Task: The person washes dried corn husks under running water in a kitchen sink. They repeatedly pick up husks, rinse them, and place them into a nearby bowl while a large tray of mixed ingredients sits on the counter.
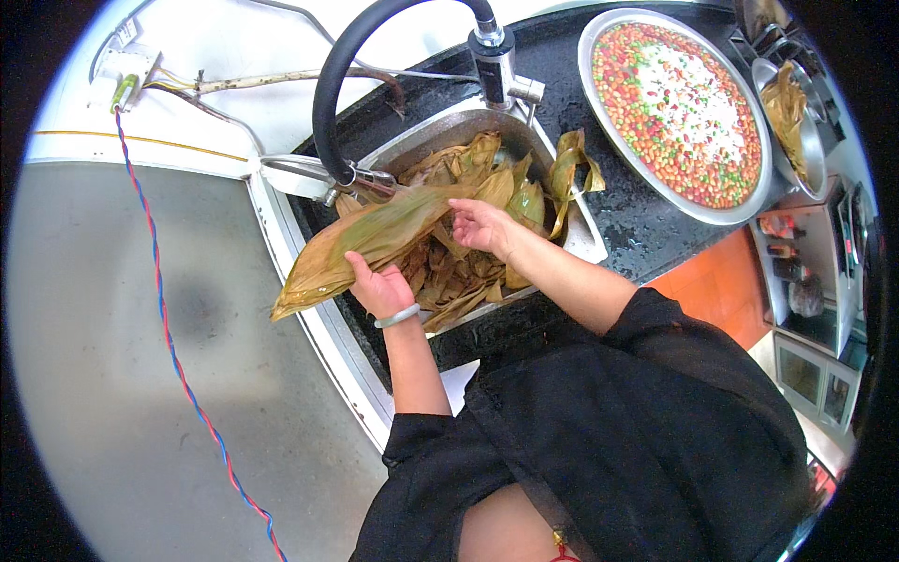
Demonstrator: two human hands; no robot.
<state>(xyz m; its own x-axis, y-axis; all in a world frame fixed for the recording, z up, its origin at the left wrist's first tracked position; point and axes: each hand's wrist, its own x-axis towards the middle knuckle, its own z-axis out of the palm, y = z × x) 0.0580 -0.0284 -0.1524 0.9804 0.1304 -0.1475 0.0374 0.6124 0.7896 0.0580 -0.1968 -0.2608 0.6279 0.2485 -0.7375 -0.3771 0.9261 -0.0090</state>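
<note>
A long brown-green bamboo leaf, or a few lying together, stretches over the left side of a stainless steel sink. My left hand, with a pale bangle at the wrist, grips its lower edge, thumb on top. At the leaf's right part is my right hand, palm up with curled fingers, the fingertips by the leaf's edge; whether they pinch it is unclear. Under the black hose faucet's spout the leaf's upper edge looks blurred. More soaked leaves fill the sink below.
Right of the sink, a large metal basin holds orange, green and white grains or beans on the black countertop. Beyond it stands a bowl of dry leaves. Several leaves hang over the sink's right rim. A twisted red-blue cord runs down the left.
</note>
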